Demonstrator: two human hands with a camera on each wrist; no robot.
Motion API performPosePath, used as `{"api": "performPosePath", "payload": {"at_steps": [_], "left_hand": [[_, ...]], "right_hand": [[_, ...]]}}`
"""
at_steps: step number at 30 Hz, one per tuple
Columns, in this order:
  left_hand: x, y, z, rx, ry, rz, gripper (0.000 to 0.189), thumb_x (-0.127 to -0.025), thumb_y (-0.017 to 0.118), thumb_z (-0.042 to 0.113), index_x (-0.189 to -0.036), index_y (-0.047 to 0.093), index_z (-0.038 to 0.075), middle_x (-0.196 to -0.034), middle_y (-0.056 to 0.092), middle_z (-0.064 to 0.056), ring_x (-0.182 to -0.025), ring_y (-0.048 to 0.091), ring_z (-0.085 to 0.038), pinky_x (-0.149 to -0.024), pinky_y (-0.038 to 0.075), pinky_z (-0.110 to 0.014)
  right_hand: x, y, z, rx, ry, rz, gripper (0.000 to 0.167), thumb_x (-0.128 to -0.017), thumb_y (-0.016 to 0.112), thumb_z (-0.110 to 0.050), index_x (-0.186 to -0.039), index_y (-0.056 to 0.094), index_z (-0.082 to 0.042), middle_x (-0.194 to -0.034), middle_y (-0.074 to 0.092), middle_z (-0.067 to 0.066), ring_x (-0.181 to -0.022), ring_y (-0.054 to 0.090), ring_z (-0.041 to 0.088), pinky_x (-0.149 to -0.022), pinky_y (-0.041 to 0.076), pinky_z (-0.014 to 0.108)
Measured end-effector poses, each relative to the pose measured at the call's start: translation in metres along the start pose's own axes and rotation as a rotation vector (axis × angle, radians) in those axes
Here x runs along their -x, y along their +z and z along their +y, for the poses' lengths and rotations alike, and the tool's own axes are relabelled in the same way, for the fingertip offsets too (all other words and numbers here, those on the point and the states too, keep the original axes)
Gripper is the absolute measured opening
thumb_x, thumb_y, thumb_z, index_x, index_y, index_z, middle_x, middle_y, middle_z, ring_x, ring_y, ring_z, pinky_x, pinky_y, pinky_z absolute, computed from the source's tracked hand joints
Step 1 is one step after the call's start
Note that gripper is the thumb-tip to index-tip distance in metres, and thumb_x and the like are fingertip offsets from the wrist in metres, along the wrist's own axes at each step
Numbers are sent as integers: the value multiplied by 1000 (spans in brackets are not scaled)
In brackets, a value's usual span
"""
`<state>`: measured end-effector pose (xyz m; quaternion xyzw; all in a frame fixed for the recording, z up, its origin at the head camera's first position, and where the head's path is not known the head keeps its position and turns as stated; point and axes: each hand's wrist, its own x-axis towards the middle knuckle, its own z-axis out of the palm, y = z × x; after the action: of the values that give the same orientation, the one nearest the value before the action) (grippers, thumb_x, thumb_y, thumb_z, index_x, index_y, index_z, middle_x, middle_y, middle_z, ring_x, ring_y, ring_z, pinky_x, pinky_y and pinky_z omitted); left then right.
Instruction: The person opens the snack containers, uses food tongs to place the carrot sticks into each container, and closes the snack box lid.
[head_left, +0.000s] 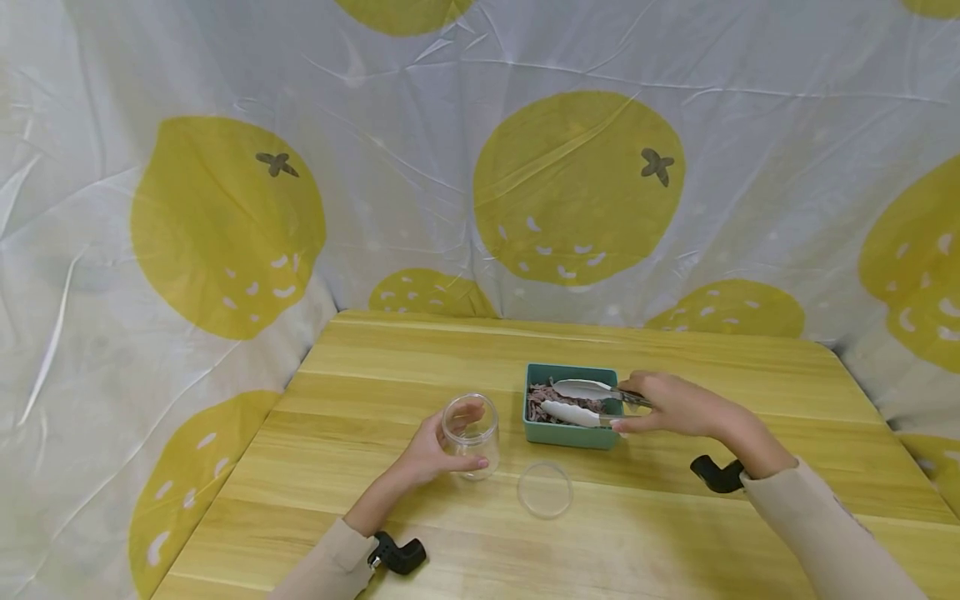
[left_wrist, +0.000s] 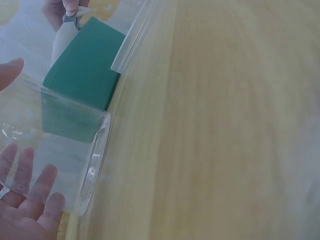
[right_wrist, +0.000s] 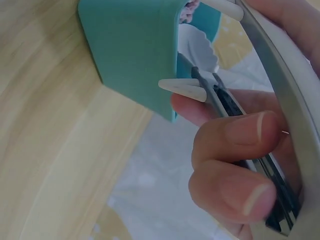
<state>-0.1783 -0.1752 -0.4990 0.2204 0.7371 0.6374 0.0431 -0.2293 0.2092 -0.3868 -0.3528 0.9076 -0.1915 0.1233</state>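
Note:
My left hand (head_left: 429, 452) holds a clear round jar (head_left: 480, 443) upright on the table, thumb on the near side and fingers around the far side. In the left wrist view, fingers (left_wrist: 42, 185) show through the clear wall; no contents are visible inside. With my right hand (head_left: 678, 404) I grip metal tongs with white scalloped tips (head_left: 573, 414). The tips are spread apart inside a green rectangular box (head_left: 567, 436), over pinkish-purple shreds (head_left: 537, 398). Whether any shreds sit between the tips cannot be made out. The right wrist view shows fingers (right_wrist: 235, 185) curled around the tong arms.
A clear round lid (head_left: 545, 491) lies flat on the wooden table (head_left: 645, 542), in front of the box and right of the jar. Behind the table hangs a white curtain (head_left: 405, 150) with yellow fruit prints. Black wrist mounts (head_left: 716, 474) stick out from both sleeves.

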Motion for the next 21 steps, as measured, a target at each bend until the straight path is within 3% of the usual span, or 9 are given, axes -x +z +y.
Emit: {"api": "performPosePath", "payload": {"at_steps": [6,13,21], "left_hand": [[-1,0,-1,1,-3,-5,77,-73,87,1,-141,51,6,-140,55,-16,-133,47,-37,-114,30,-57],[-1,0,-2,-5,3,-6,75,-75,86,1,-140,50,3,-139,55,-19,-132,47,-39,-113,30,-58],[-1,0,-1,-1,13,-7,74,-75,86,0,-140,50,1,-139,55,-21,-132,47,-40,-113,30,-58]], "right_hand": [[-4,1,3,-16,7,-27,67,-91,71,-46,-126,60,10,-109,62,13,-87,60,22,-71,50,35],[-6,2,2,-19,59,-54,67,-90,74,-36,-130,55,14,-113,60,18,-79,58,14,-68,51,34],[-7,0,0,30,63,4,91,-75,86,-47,-131,52,17,-116,59,25,-91,63,31,-75,55,42]]}}
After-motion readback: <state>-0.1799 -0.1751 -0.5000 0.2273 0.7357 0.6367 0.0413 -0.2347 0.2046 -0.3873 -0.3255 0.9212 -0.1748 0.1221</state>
